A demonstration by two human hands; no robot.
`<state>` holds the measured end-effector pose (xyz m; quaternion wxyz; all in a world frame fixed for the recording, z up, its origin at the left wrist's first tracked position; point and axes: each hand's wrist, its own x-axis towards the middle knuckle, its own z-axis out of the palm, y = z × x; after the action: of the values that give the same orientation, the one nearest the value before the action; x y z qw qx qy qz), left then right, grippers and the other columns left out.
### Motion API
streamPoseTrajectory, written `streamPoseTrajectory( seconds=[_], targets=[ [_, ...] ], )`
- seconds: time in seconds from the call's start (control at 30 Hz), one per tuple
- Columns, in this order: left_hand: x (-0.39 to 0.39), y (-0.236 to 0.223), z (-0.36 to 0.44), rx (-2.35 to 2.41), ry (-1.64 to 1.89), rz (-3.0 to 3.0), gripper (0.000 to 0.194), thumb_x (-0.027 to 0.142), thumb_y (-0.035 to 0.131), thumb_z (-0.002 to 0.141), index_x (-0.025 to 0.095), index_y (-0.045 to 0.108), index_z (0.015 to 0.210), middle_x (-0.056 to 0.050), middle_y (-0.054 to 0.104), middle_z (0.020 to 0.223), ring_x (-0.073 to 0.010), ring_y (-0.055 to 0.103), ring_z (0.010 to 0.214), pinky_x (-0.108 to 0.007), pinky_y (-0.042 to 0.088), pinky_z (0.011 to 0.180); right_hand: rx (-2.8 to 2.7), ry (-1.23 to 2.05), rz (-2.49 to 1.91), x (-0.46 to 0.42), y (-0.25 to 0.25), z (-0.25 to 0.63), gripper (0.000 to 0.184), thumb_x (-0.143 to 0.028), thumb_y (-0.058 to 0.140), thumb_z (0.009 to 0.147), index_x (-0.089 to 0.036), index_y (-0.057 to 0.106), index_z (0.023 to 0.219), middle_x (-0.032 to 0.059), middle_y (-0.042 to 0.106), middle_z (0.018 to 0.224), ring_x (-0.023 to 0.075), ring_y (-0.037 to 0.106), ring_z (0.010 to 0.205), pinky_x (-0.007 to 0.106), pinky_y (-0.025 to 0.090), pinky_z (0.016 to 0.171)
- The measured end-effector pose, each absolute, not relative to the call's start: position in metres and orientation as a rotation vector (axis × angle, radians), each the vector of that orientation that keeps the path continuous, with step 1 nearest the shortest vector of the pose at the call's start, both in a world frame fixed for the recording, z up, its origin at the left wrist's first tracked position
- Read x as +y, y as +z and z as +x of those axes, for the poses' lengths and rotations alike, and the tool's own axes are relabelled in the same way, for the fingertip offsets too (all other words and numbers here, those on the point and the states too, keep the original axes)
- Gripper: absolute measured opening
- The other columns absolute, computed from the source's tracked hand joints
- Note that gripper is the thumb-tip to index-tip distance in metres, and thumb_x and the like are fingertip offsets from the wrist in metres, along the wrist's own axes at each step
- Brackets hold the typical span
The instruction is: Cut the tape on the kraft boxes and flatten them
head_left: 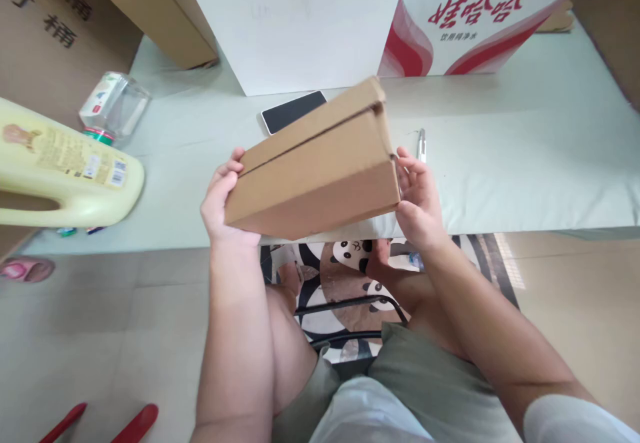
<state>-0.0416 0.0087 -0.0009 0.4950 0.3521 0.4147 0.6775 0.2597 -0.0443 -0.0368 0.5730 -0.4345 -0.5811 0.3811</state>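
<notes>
So the left hand (221, 206) and right hand (421, 196) have their fingers gripping opposite ends of a closed cardboard box (315, 170), tilted, held up over the near edge of the table (530, 163). Phone (294, 111) lies just beyond it, white carton (300, 23) behind that.

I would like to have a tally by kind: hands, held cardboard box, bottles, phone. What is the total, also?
Hands: 2 (left hand, right hand)
Held cardboard box: 1
Bottles: 2 (yellow bottle, clear bottle)
Phone: 1
Total: 6
</notes>
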Motion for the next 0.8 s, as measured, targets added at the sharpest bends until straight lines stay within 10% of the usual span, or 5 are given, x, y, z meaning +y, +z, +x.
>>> streamPoseTrajectory(
  seconds=[0.33,0.53,0.8],
  targets=[
    [0.002,-0.002,-0.007,1.183,1.356,0.565,0.010,0.026,0.074,0.076,0.023,0.068,0.084,0.001,0.066,0.072,-0.0119,0.059,0.058,-0.021,0.047,0.050,-1.123,0.966,-1.040,-0.041,-0.030,0.231,0.048,-0.065,0.064,0.088,-0.034,0.042,0.115,0.0051,0.039,0.163,0.0256,0.055,0.143,0.047,0.054,0.114],
    [0.002,-0.008,0.007,1.337,1.219,0.496,0.022,0.039,0.064,0.091,0.018,0.070,0.093,-0.005,0.073,0.096,-0.0126,0.066,0.076,-0.020,0.053,0.063,-1.304,1.005,-1.098,-0.049,-0.029,0.243,0.053,-0.060,0.060,0.094,-0.036,0.047,0.139,0.0044,0.025,0.174,0.0272,0.031,0.161,0.054,0.040,0.126],
    [-0.007,0.000,0.003,1.216,0.909,0.738,0.061,0.072,0.050,0.088,0.023,0.062,0.122,-0.012,0.071,0.120,-0.0271,0.072,0.095,-0.045,0.061,0.085,-1.492,0.778,-1.031,-0.054,-0.015,0.247,0.053,-0.055,0.055,0.098,-0.037,0.050,0.148,0.0029,0.035,0.171,0.0290,0.030,0.161,0.056,0.037,0.128]
  ],
)
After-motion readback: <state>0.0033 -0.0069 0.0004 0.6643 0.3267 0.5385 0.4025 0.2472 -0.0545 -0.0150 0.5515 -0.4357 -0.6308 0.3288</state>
